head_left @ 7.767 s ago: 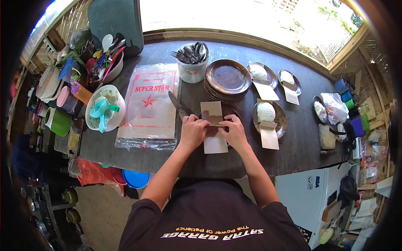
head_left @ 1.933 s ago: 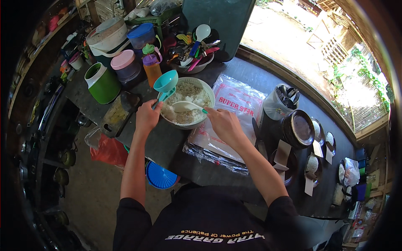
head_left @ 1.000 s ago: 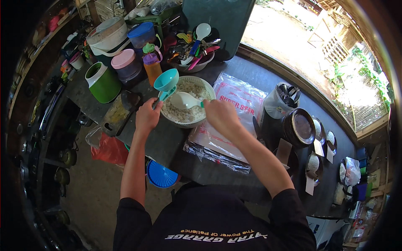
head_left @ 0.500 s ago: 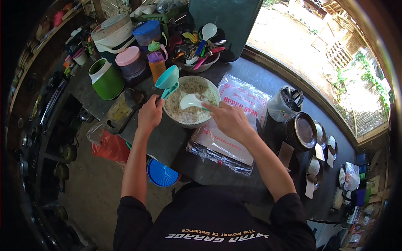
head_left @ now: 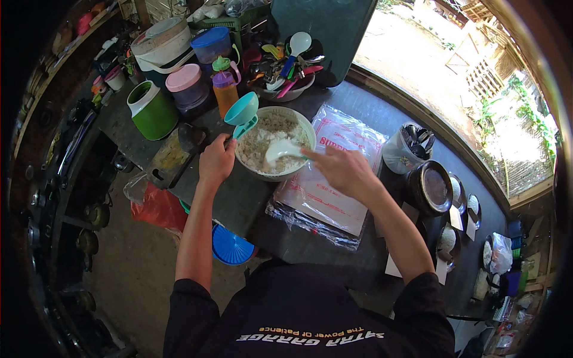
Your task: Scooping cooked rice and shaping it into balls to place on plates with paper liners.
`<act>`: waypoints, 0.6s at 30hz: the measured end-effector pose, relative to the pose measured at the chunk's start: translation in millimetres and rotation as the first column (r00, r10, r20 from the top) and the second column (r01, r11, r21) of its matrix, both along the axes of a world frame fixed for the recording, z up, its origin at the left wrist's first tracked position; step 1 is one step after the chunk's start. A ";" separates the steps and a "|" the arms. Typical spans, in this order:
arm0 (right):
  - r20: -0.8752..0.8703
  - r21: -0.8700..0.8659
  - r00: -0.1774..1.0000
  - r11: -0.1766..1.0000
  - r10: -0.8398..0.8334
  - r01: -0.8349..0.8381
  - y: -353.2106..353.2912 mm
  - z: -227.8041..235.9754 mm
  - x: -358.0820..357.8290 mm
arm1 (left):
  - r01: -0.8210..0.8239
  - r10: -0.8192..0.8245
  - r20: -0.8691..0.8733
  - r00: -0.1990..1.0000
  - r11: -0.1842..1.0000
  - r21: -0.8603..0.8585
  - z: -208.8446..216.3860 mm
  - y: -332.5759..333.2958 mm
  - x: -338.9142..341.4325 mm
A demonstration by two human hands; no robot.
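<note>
Head view: I note left hand (head_left: 216, 162) gripping teal scoop (head_left: 242, 113) at bowl (head_left: 305, 128) rim; right hand (head_left: 343, 170) pinching white spoon (head_left: 280, 150) in rice; scooping unfinished, counter's far edge.

A single head-worn fisheye camera looks steeply down over the person's shoulders onto a dark counter (head_left: 250, 197), close enough that both forearms reach up from the lower edge. Straight edges bow toward the rim; a sunlit yard (head_left: 418, 53) fills the upper right.
</note>
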State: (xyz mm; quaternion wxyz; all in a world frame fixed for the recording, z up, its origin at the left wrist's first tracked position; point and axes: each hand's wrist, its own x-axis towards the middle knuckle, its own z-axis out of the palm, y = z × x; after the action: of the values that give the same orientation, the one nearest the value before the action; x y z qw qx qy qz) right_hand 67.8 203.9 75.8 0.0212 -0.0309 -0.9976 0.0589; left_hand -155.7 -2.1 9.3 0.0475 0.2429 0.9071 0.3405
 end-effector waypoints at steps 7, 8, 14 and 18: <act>-0.164 -0.189 0.949 0.953 -0.269 0.237 20.8 -27.7 -20.8 | 0.031 -0.029 -0.081 0.996 0.999 0.023 9.7 8.3 9.8; -0.143 -0.230 0.958 0.950 -0.250 0.213 14.3 -31.4 -20.5 | 0.042 -0.040 -0.080 0.996 0.999 0.018 5.3 8.7 8.2; -0.033 -0.291 0.994 0.952 -0.107 0.093 10.7 1.6 3.7 | 0.057 -0.055 -0.097 0.994 0.998 0.020 5.3 4.4 11.5; -0.062 -0.263 0.984 0.954 -0.164 0.142 14.7 44.9 32.6 | 0.039 -0.031 -0.088 0.996 0.995 0.092 2.1 -0.8 11.9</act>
State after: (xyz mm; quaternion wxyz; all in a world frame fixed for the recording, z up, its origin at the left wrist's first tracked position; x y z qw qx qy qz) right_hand 100.4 218.5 120.7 0.0631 -0.1082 -0.9743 0.1874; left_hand -143.9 -2.9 11.3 0.0026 0.2752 0.8869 0.3711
